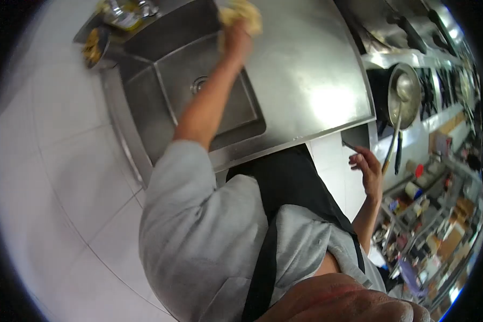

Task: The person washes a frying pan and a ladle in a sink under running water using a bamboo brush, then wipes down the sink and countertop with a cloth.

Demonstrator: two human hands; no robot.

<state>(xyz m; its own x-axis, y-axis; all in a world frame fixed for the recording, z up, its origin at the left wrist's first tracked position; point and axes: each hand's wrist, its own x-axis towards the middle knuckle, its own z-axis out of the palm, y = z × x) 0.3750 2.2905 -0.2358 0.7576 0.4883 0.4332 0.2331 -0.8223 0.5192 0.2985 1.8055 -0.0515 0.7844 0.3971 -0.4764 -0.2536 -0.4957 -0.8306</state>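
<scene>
My left hand [238, 38] reaches over the far right edge of the steel sink [185, 86], fingers closed on a pale yellow cloth [242, 15]. The cloth lies against the steel countertop [300, 64] beside the basin and is slightly blurred. My right hand [366, 167] is beyond the counter's near right corner, raised off the surface. Its fingers are curled, and a thin dark thing [348, 145] shows at their tips, too small to name.
A wok [405, 110] with a ladle [404, 88] in it sits on the stove at the right. Bottles [124, 19] and a container of yellowish pieces [94, 47] stand by the sink's far left corner. Crowded shelves [424, 214] lie at lower right.
</scene>
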